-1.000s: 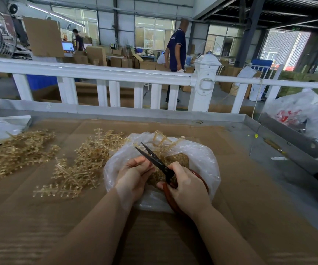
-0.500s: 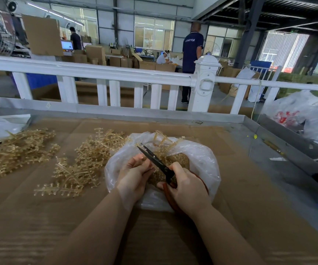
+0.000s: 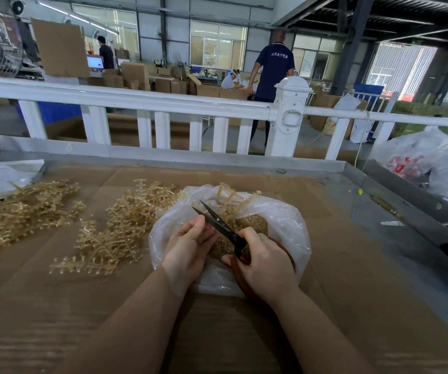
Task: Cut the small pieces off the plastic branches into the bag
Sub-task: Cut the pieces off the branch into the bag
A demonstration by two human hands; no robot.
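A clear plastic bag lies open on the cardboard-covered table, holding a heap of small tan cut pieces. My right hand grips the red handles of black-bladed scissors, whose blades are slightly parted and point up-left over the bag. My left hand has its fingers curled beside the blades and holds a small plastic branch that is mostly hidden. A tan branch sticks up from the bag's far side. Piles of tan plastic branches lie to the left.
Another pile of branches and a clear bag lie at the far left. A white railing runs behind the table's metal rim. Plastic bags sit at the right. People stand among cartons beyond.
My hands and the scissors have stayed over the bag, the blades opening a little. The person in the dark blue shirt behind the railing has walked to the right.
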